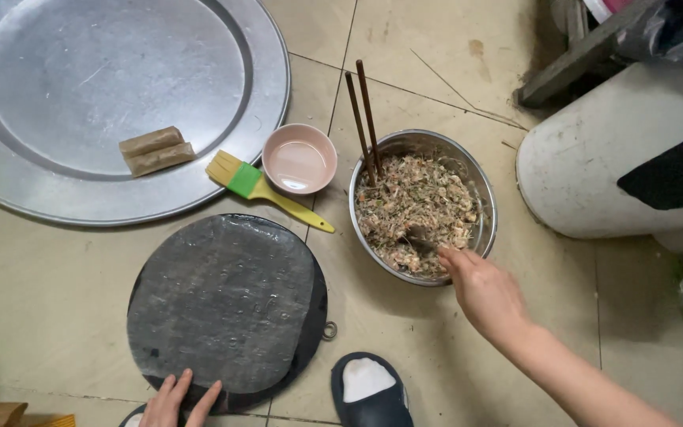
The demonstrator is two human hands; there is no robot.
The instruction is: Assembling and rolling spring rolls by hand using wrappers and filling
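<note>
Steel bowl of filling: stood on the tiled floor, right of the round black board, packed with a chopped, speckled mince mixture. Two dark chopsticks leaned on its far-left rim, tips in the mix, handles pointing away from the person.

Right hand: reached in over the bowl's near rim, fingers pinched on the handle of a metal spoon. The spoon's long axis ran from the fingertips up and left into the filling; its bowl sat buried in the near part of the mix. This hand was by far the nearer to the filling.

Left hand: at the board's near edge, fingers spread flat, gripping nothing, pressing on the translucent rice-paper sheet laid over the board. The filling lay to its right and farther off, well apart.

Also present: large round metal tray with two rolled wraps; yellow-handled pastry brush resting against the tray edge; small pink bowl of liquid; dark slipper; white bucket.
</note>
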